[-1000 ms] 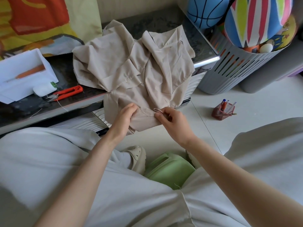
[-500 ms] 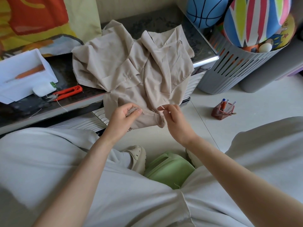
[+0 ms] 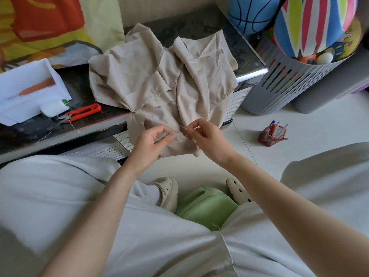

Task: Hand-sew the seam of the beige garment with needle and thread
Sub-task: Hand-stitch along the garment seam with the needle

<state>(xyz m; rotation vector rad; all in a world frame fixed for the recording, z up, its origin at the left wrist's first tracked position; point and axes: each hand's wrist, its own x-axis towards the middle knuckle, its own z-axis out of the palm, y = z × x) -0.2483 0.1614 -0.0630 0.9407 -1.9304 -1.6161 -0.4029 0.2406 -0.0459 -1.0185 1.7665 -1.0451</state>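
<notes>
1. Head view, centre: beige garment (image 3: 151, 76), crumpled on the dark table (image 3: 199, 29); its lower edge hangs over the table's front edge, down to the hands.
2. Left hand (image 3: 153, 140), centre of frame: thumb and curled fingers pinch the hanging edge of the garment.
3. Right hand (image 3: 205, 136), just right of the left hand: fingertips closed on a thin needle (image 3: 183, 127), whose tip lies against the cloth between the two hands. The thread is too fine to make out here.
4. Left of frame, on the table: white box (image 3: 30, 90); red snips (image 3: 83, 111) just beside it.
5. Upper right: grey slotted basket (image 3: 279, 86) on the floor, holding a striped ball (image 3: 313, 23) and a blue ball (image 3: 251, 15).
6. Right of centre, on the floor: small red pen holder (image 3: 272, 134).
7. Lower centre, between the knees: green stool (image 3: 205, 206).
</notes>
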